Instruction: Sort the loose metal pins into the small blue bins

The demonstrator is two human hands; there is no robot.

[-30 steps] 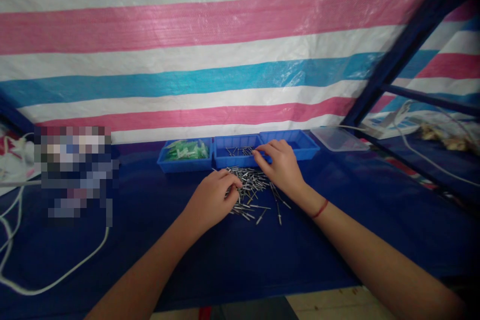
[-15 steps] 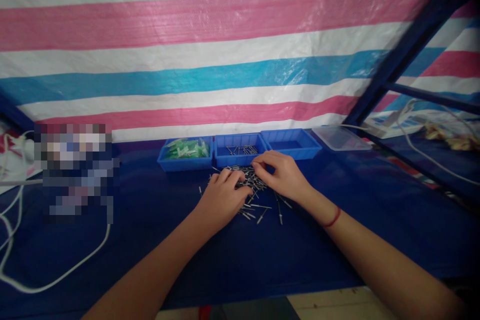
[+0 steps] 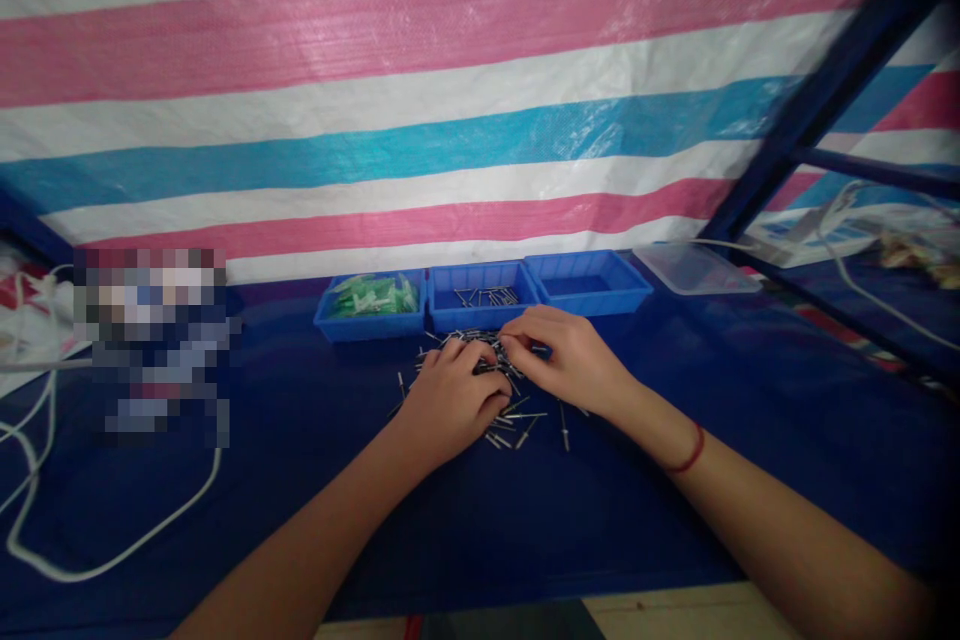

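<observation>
A loose pile of blind rivets (image 3: 517,415), thin silvery pins with a thicker end, lies on the dark blue table in front of three blue trays. Over the left side of the pile rests my left hand (image 3: 454,398), fingers apart and slightly bent, thumb away from the index finger. My right hand (image 3: 566,355) is at the pile's right edge, thumb and index fingertip pinched together; whatever is between them is hidden. The middle blue tray (image 3: 480,322), just behind the hands, holds several rivets.
The left blue tray (image 3: 371,326) contains green-and-clear packets (image 3: 375,295). To the right stands another blue tray (image 3: 600,302), beside a clear plastic lid (image 3: 697,270). A white cable (image 3: 82,575) loops over the table at left. Striped sheeting (image 3: 420,160) hangs behind, with a blue frame post (image 3: 817,110) at right.
My right hand has drawn slightly closer over the rivets, its fingertips lower and nearer the left hand. The left hand has shifted slightly right on the pile. The view has tilted a little.
</observation>
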